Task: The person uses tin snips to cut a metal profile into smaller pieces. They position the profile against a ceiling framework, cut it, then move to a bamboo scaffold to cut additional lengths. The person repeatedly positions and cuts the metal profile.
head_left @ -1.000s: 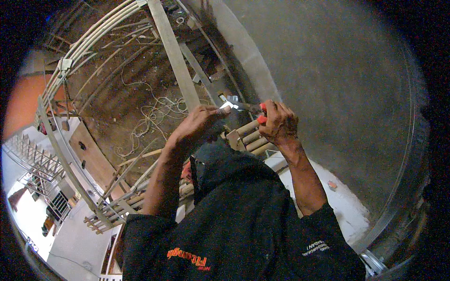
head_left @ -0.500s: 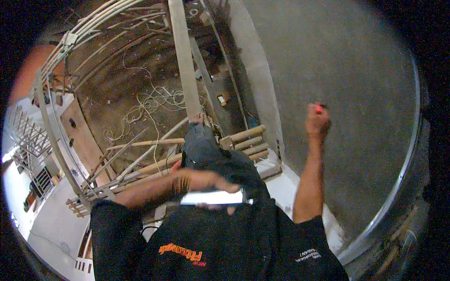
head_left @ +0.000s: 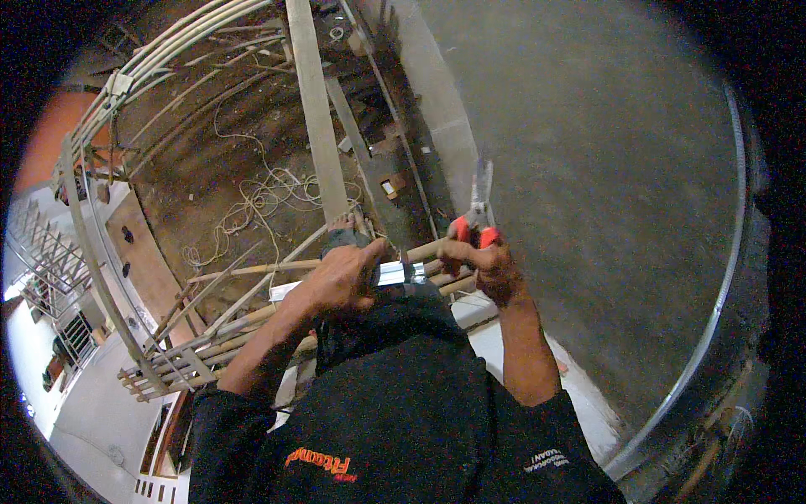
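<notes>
My left hand is closed around a short piece of shiny metal channel, held level above my legs. To its right, my right hand grips tin snips by their red handles. The snips' metal jaws point up and away from me, in front of the grey wall. A small gap separates the snips from the near end of the channel. Part of the channel is hidden behind my left hand and wrist.
My bare foot rests on a narrow wooden plank high above a dirt floor. Bamboo poles run beneath me. A tangled cable lies below. A grey plastered wall rises at right, with a metal strip along it.
My left hand has lifted the metal channel away from my body. My right hand has come down and left from the wall, bringing the tin snips near the channel.
</notes>
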`<state>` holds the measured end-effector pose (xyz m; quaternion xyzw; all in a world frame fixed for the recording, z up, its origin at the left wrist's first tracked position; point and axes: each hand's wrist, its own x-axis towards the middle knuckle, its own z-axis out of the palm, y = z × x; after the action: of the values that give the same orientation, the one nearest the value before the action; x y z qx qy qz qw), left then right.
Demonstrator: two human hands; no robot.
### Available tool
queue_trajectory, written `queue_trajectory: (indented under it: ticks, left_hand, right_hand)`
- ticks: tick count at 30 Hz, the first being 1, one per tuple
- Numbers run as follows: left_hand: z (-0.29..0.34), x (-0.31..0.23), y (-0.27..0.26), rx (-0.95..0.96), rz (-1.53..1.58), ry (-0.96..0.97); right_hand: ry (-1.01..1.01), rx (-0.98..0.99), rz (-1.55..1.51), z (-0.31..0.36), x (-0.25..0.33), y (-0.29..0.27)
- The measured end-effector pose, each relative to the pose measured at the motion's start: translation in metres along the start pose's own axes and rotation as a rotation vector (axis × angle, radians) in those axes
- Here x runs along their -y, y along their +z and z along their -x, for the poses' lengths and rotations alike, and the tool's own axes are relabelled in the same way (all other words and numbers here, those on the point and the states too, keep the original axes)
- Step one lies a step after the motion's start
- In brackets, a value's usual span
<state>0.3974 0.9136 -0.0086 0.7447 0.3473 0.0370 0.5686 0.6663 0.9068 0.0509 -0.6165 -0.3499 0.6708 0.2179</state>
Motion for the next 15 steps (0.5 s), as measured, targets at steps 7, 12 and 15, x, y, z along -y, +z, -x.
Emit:
queue_trajectory:
  ticks: [7,12,15]
  left_hand:
    - [-0.016,-0.017,0.020,-0.116,-0.179,0.153]
    - [-0.013,-0.044,0.040,-0.944,-0.355,0.282]
    - [0.002,-0.051,0.050,-0.803,0.040,0.249]
  right_hand:
    - [-0.184,0.013,0.266,0.018,-0.026,0.012]
    - [-0.055,-0.234,0.057,0.030,-0.019,0.006]
    - [-0.091,-0.304,-0.020,0.027,-0.019,-0.001]
